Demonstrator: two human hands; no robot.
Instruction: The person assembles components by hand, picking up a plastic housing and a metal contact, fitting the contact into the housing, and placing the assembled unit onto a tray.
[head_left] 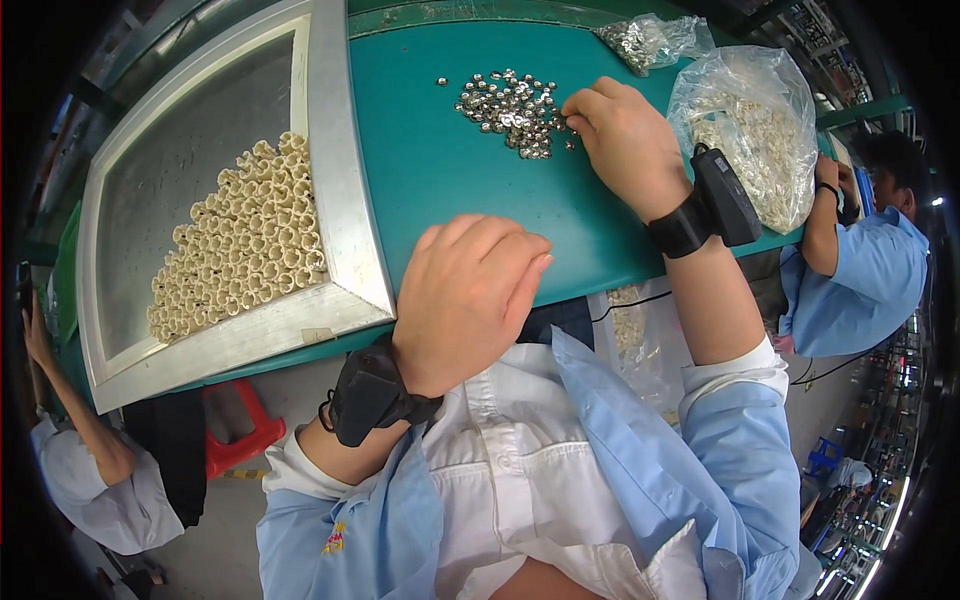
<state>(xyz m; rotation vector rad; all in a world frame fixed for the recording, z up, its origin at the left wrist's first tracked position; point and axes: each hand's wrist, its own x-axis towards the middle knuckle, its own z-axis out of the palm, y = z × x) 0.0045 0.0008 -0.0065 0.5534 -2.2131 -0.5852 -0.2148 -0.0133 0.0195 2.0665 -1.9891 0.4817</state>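
Observation:
My right hand (632,145) reaches over the green work surface. Its thumb and forefinger are drawn together at the right edge of a loose pile of small shiny metal caps (515,112); whatever sits between the fingertips is too small to make out. Nearer to me, my left hand (468,300) hovers by the table's front edge, back upward, fingers curled and thumb pressed alongside; its palm is hidden. Left of it lies a metal-framed tray (345,190), partly filled with upright cream-coloured ring-shaped parts (245,235) packed side by side.
A clear plastic bag of pale small parts (765,130) stands right of my right hand, with a smaller bag of metal pieces (645,42) behind it. People in light blue sit at right (860,260) and left (110,480). A red stool (240,425) stands below the table.

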